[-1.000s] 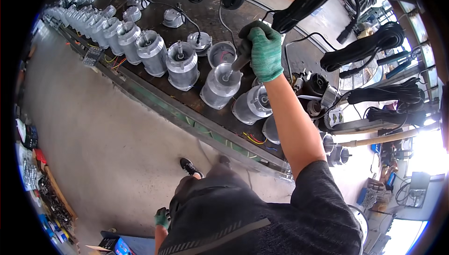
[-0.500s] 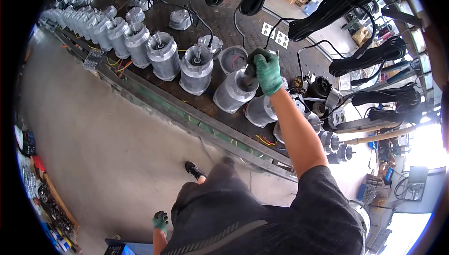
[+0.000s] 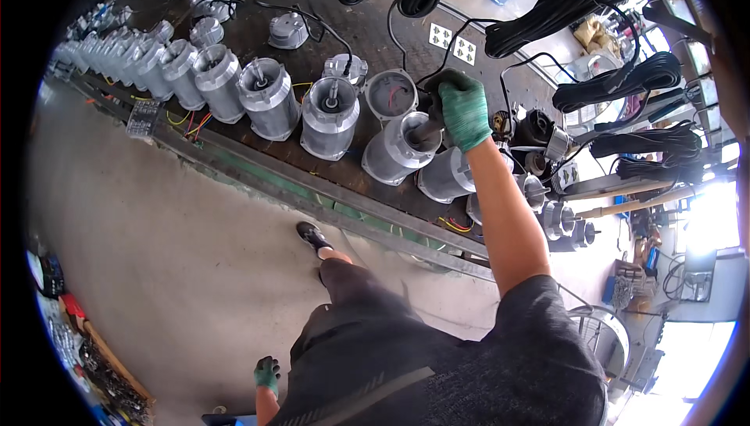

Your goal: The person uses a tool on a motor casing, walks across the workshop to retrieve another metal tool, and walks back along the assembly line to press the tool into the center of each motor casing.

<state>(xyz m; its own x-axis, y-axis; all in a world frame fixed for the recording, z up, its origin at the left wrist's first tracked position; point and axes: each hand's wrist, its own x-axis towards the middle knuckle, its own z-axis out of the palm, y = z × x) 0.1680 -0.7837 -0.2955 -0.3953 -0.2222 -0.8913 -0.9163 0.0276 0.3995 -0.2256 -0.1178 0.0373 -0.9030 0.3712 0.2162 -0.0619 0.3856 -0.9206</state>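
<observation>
Here, the right hand (image 3: 461,110), wrapped around what seems a tool (image 3: 426,131), could tip the motor housing (image 3: 388,154) on the counter (image 3: 363,29) by pushing too much sideways, while the left hand (image 3: 267,373) hangs half-curled, empty.

Right hand (image 3: 462,114) gripping a cylindrical tool (image 3: 426,131) at an open metal motor housing (image 3: 386,157).
The tool is slanting down-left from the grip, its end reaching into the housing's mouth; a round end cover (image 3: 391,96) with red wires is lying just left of the grip, a motor with a protruding shaft (image 3: 330,125) is standing farther left, white plates (image 3: 464,50) are lying beyond the grip, a coiled black cable (image 3: 564,6) is hanging beyond it to the right, and the gloved left hand (image 3: 266,374) is hanging well below-left.
</observation>
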